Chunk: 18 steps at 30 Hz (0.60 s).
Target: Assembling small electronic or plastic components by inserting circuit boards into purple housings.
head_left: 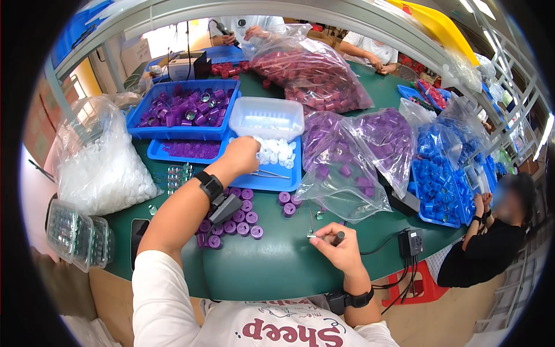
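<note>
My left hand point(241, 155) reaches over the front blue tray point(272, 184), beside the small white translucent caps point(276, 151). The back of that hand hides its fingertips, so a grip cannot be made out. Metal tweezers point(269, 174) lie in the tray just below it. Near the table's front edge, my right hand point(341, 251) pinches a small silvery part point(311, 236) between thumb and finger. A dark tool handle point(339, 237) sticks up from the same hand. Thin wires and a small green circuit board point(319, 215) are just beyond. Purple round caps point(240, 216) stand between my arms.
Blue bins of purple parts point(184, 107) and a clear container point(267, 115) stand behind. Bags of white caps point(95, 168), purple caps point(341, 162) and red caps point(312, 75) surround the workspace. Blue parts point(436, 185) fill a right-hand tray. Other people sit around the table point(260, 269).
</note>
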{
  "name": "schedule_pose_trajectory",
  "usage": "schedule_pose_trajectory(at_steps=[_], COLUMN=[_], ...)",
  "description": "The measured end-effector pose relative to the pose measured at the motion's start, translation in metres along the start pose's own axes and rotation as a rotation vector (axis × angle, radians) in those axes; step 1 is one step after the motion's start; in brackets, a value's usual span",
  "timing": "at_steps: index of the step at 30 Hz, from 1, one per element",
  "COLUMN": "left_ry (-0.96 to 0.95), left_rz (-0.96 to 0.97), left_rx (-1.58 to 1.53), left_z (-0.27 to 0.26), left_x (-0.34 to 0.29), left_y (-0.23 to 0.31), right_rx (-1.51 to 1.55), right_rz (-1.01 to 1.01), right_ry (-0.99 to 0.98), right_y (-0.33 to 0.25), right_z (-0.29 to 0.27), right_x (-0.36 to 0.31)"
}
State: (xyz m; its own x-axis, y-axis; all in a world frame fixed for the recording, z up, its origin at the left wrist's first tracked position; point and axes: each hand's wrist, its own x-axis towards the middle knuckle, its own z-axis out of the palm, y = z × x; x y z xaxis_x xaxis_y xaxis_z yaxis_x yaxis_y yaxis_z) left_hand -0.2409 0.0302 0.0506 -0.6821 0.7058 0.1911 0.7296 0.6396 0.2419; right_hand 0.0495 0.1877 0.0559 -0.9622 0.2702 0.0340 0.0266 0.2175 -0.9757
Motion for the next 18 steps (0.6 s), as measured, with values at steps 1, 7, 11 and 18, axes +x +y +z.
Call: schedule_pose_trajectory(at_steps=[1, 7, 11, 18], left_ry=[0.002, -0.032, 0.185, 0.11], left_rz=[0.005, 0.092, 0.067, -0.387], left_rx=[0.002, 0.159, -0.183, -0.927], left_z=[0.008, 0.021, 0.0, -0.015], left_x=[0.004, 0.004, -0.005, -0.031], left_y=[0.0, -0.008, -0.005, 0.0], right_rx=[0.059, 0.152, 0.274, 0.651], right_rz=[-0.003, -0.004, -0.031, 0.082], right_ry=[0.012, 0.034, 0.052, 0.045], right_y=[0.002, 0.007, 0.018, 0.015], right_z=[0.002, 0.004, 0.002, 0.008], right_x=[-0.001, -0.005, -0.002, 0.004])
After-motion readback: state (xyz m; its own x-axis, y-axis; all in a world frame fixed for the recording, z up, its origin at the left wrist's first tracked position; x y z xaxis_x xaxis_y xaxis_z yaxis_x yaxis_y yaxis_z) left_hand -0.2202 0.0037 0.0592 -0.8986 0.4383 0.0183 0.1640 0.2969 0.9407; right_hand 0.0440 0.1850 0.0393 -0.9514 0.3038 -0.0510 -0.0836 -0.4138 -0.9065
